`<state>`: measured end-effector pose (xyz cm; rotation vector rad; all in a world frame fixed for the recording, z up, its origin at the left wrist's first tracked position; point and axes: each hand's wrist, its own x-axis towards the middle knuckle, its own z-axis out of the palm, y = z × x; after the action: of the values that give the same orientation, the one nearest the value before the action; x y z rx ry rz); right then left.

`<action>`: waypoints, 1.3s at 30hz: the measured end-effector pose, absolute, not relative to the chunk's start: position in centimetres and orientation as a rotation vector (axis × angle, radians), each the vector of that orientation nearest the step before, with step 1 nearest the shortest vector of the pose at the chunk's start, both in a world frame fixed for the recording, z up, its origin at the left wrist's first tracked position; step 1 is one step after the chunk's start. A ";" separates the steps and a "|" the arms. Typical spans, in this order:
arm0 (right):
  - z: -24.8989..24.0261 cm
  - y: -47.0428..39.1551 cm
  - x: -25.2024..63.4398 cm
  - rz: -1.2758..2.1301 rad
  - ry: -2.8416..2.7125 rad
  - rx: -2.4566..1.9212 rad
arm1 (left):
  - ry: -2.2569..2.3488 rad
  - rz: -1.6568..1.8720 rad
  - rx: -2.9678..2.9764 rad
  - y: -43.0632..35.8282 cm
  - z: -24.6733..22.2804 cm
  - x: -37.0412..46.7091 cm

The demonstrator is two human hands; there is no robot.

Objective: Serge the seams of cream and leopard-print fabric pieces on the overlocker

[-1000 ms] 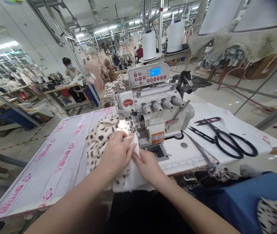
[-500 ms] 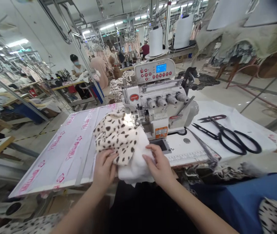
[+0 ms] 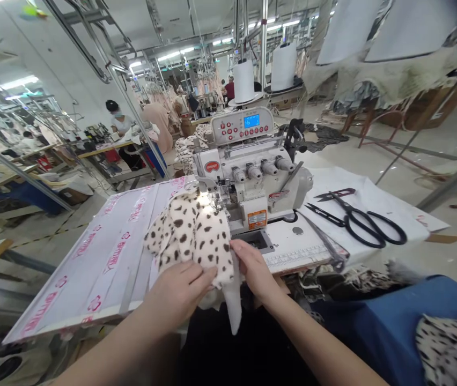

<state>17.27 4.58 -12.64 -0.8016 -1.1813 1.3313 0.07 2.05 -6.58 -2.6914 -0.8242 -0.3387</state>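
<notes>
A white fleecy fabric with dark spots (image 3: 200, 230) lies on the machine bed, its far end under the lit needle area of an overlock sewing machine (image 3: 252, 177). My left hand (image 3: 186, 287) is closed on the near part of the fabric, thumb on top. At the fabric's right edge, my right hand (image 3: 250, 268) pinches the layers with thumb and fingers. A plain white flap of the fabric (image 3: 233, 308) hangs down between my hands, over the table's front edge. The undersides of both hands' grips are hidden.
Black scissors (image 3: 367, 225) and small thread snips (image 3: 335, 194) lie on the white cover right of the machine. White thread cones (image 3: 243, 80) stand behind it. A plastic-covered table top (image 3: 108, 241) extends left. Blue cloth (image 3: 393, 321) is at lower right. A co-worker (image 3: 120, 123) sits farther back.
My left hand has moved right, bringing the spotted layer over the white one. The right hand has shifted slightly along the edge. The white part now hangs as a narrow flap.
</notes>
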 end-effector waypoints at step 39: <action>-13.5 1.9 18.2 1.643 -1.347 -0.971 | -2.230 -0.860 -2.227 5.2 -10.8 -6.4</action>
<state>18.20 1.92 -13.48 -0.9709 -1.3465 1.6432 -6.39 5.20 -10.81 -2.2266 -2.2303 -0.8601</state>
